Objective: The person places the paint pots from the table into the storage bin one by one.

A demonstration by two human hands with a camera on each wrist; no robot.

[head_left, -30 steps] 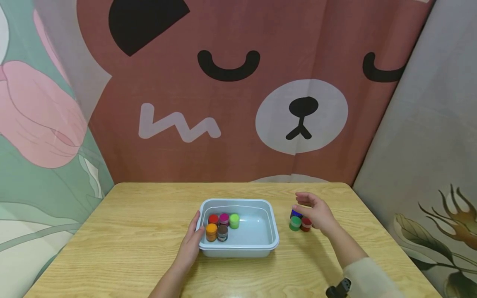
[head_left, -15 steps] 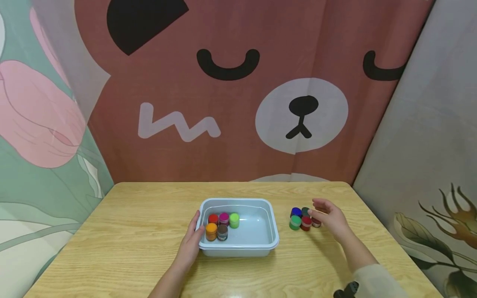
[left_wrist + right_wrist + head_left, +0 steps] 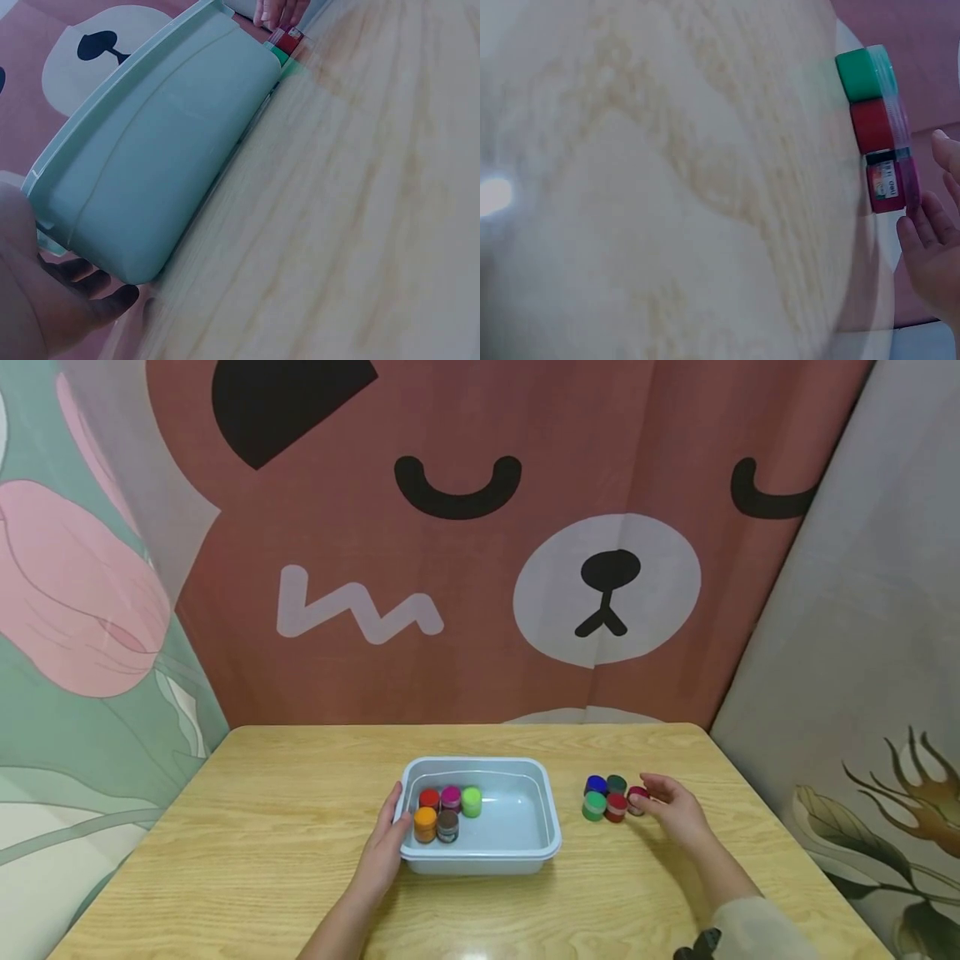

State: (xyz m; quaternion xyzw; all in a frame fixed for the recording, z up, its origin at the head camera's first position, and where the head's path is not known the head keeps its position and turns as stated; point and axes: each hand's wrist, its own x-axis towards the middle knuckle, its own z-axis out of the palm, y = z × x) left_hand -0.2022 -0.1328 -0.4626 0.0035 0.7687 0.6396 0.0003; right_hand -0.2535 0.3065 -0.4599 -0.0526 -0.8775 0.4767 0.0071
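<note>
A pale blue plastic tray (image 3: 517, 814) stands on the table, with several small lidded jars inside at its left. My left hand (image 3: 381, 852) holds its left end, thumb at the rim and fingers along the outer wall; in the left wrist view the hand (image 3: 52, 300) is under the rim. To the right is a cluster of jars: blue (image 3: 596, 785), dark green (image 3: 617, 784), green (image 3: 594, 807), dark red (image 3: 616, 808) and magenta (image 3: 637, 797). My right hand (image 3: 678, 814) is beside the magenta jar, fingers spread; in the right wrist view its fingertips (image 3: 924, 217) reach its lid.
In the tray are a red jar (image 3: 429, 799), a purple one (image 3: 451, 798), a lime one (image 3: 471, 802), an orange one (image 3: 425, 825) and a brown one (image 3: 447, 826). The wooden table (image 3: 270, 827) ends at a bear-print curtain (image 3: 465, 685).
My right hand has moved right and slightly nearer, from over the cluster to the magenta jar. The dark green and magenta jars have come into sight. My left hand stays on the tray.
</note>
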